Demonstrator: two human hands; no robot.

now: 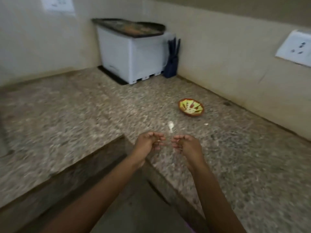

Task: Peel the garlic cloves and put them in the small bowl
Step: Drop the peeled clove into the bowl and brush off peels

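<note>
A small painted bowl (191, 107), brown outside and yellow-green inside, sits on the speckled granite counter (101, 106) to the right of centre. A pale garlic piece (171, 126) lies on the counter between the bowl and my hands. A white scrap (206, 124) lies further right. My left hand (148, 142) and my right hand (185, 143) hover side by side over the counter's inner corner, fingers curled loosely towards each other. The frame is blurred and nothing shows plainly between the fingers.
A white box-shaped appliance (129, 54) with a dark tray on top stands in the back corner. A dark knife block (172, 63) stands beside it. Wall sockets (296, 47) are on the right wall. The counter is L-shaped, with floor below its inner edge.
</note>
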